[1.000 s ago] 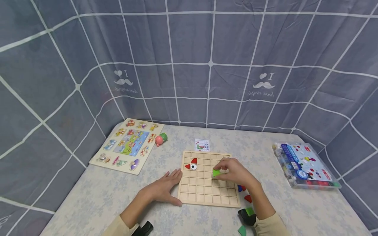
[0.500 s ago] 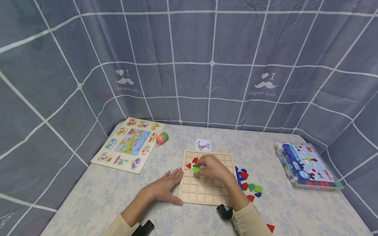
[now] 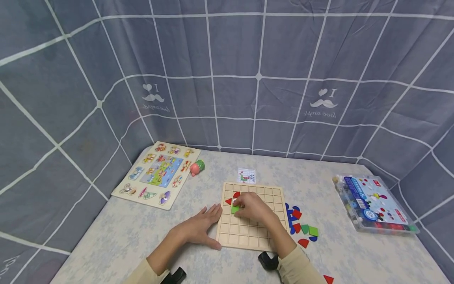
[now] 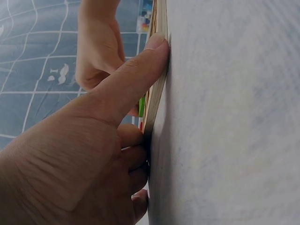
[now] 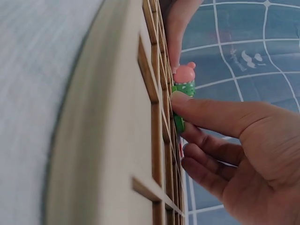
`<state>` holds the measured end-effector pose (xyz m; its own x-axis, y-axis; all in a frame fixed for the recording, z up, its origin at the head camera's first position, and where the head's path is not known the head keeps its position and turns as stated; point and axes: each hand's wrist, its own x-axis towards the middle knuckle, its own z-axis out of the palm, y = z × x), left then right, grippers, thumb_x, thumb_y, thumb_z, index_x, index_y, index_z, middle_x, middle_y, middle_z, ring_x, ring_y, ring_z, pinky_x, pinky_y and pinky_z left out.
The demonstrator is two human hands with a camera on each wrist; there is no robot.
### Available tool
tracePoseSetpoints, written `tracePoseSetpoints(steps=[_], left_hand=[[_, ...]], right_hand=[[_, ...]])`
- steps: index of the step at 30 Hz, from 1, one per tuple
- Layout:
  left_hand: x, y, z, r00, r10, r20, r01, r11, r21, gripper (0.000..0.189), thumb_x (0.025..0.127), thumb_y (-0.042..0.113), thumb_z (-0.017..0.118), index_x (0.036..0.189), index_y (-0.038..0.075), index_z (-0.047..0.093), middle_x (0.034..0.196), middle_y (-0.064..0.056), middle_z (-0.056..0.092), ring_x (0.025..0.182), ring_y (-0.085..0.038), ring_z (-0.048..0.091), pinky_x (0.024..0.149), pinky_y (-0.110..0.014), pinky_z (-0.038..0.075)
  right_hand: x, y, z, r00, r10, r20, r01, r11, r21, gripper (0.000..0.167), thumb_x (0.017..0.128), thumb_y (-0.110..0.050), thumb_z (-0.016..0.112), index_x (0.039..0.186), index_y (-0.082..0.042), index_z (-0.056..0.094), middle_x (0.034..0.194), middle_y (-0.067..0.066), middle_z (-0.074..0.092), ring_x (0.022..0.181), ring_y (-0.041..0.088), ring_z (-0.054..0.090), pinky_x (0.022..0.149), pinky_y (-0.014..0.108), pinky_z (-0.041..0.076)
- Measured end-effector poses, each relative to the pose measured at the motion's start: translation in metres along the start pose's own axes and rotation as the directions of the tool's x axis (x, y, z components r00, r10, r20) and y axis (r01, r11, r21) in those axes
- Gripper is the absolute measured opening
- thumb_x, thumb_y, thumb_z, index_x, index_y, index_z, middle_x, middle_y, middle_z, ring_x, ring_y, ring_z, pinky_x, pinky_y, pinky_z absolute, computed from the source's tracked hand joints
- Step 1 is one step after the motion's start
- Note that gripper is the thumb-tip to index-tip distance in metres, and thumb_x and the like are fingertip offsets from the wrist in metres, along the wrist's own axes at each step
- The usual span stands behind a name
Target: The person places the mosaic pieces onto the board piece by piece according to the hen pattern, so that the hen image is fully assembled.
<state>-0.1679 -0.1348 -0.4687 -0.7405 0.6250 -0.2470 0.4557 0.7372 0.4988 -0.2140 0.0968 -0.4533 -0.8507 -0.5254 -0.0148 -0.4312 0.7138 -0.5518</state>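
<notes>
My right hand [image 3: 253, 207] pinches a green square tile [image 3: 235, 209] between thumb and fingers at the left part of the wooden grid board [image 3: 244, 240]. In the right wrist view the thumb presses on the green tile [image 5: 178, 123] right at the grid ridges. A red quarter-round piece [image 3: 237, 194] and a red triangle [image 3: 228, 201] lie on the board just above that spot; the eye piece beside them is mostly hidden by the fingers. My left hand [image 3: 196, 227] lies with fingers extended against the board's left edge, its thumb [image 4: 136, 70] along the side.
Loose red, blue and green pieces [image 3: 313, 231] lie right of the board. A small pattern card [image 3: 246, 176] sits behind it. Further left are a picture puzzle board [image 3: 161, 173] and a pink-and-green toy [image 3: 197, 168]. A clear plastic case [image 3: 376, 203] stands at the right.
My right hand has carried the green tile leftward across the board to beneath the red pieces. Loose pieces at the right have come into view. The left hand stays in place.
</notes>
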Motion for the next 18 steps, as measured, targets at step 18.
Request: tracePoseSetpoints(steps=[18], left_hand=[[0.0,-0.0004,-0.0012,1.0,0.0,0.005,0.0,1.0,0.003,0.114,0.073,0.059,0.077,0.154,0.001,0.02,0.164,-0.012,0.015,0.153,-0.025,0.012,0.125,-0.049,0.013]], right_hand=[[0.0007,0.0038,0.0025,1.0,0.003,0.003,-0.003,1.0,0.001,0.025,0.076,-0.016,0.083,0.098,-0.008,0.077,0.096,0.001,0.074,0.088,0.014,0.062,0.077,0.033,0.053]])
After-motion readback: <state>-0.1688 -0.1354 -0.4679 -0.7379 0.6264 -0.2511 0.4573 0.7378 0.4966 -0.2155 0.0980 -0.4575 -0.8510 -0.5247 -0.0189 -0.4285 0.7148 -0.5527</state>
